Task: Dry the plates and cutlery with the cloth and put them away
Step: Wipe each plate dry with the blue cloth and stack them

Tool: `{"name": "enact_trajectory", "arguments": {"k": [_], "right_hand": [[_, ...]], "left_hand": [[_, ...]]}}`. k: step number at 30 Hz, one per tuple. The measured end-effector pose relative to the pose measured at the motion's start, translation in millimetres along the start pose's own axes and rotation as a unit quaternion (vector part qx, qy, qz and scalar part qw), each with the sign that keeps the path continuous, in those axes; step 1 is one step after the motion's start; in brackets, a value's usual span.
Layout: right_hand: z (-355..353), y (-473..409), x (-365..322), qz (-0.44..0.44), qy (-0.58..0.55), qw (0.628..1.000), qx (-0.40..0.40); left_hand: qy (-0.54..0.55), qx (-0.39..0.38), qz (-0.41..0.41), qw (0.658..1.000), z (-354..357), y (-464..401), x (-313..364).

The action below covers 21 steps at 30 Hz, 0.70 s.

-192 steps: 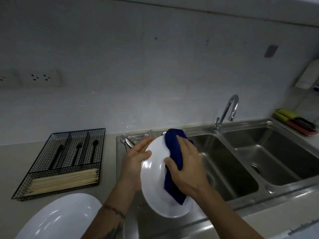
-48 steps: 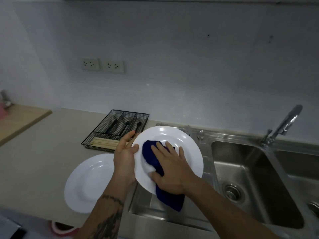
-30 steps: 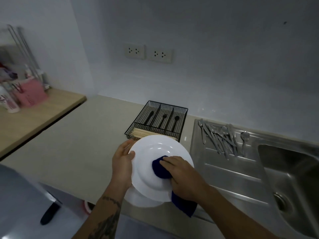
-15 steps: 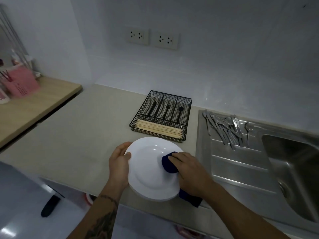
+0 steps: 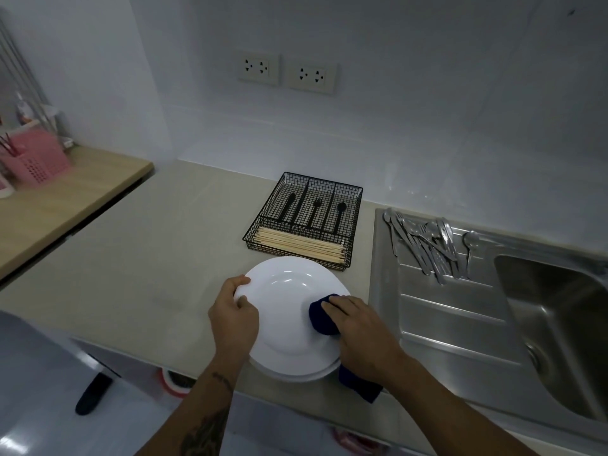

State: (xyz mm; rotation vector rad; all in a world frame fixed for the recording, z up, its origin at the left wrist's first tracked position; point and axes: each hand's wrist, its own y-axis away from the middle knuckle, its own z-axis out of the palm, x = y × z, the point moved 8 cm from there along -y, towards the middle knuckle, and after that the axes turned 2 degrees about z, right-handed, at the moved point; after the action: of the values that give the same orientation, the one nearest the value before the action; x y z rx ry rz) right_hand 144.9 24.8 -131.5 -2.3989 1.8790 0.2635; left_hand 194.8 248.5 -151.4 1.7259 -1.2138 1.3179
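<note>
The dried white plate (image 5: 289,311) is being set on another plate at the bench's (image 5: 131,264) front edge, left hand (image 5: 234,319) gripping its rim, right hand (image 5: 362,334) clutching the blue cloth (image 5: 324,315); next, judging by this, the cutlery (image 5: 427,245) on the drainer; no writing legible.

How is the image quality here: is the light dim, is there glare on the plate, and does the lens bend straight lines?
Head view: the light is dim and bluish; small bright glints sit on the white plate and the steel cutlery; the wide lens bends the sink edges and the wall corner; the blue cloth is dark, with few folds readable; the frame is sharp, without motion blur.
</note>
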Motion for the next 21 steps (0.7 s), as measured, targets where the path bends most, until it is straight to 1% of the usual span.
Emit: {"name": "enact_trajectory", "arguments": {"k": [6,11,14,17,19,21], "right_hand": [[2,2,3,0.016,-0.021,1.0,0.006],[0,7,18,0.048,-0.027,0.998,0.02],[-9,10,37,0.095,-0.019,0.994,0.059],[-17,14,58,0.165,-0.004,0.982,0.089],[-15,16,70,0.209,0.023,0.975,0.076],[1,19,80,0.236,0.031,0.971,0.018]], "left_hand": [[-0.016,-0.011,-0.012,1.0,6,3,-13],[-0.061,-0.045,0.015,0.997,13,4,-16],[-0.06,-0.051,0.021,0.997,15,4,-20],[-0.047,-0.049,0.013,0.998,16,5,-24],[-0.043,-0.048,0.016,0.998,16,5,-24],[-0.042,-0.049,0.022,0.998,15,5,-23]]}}
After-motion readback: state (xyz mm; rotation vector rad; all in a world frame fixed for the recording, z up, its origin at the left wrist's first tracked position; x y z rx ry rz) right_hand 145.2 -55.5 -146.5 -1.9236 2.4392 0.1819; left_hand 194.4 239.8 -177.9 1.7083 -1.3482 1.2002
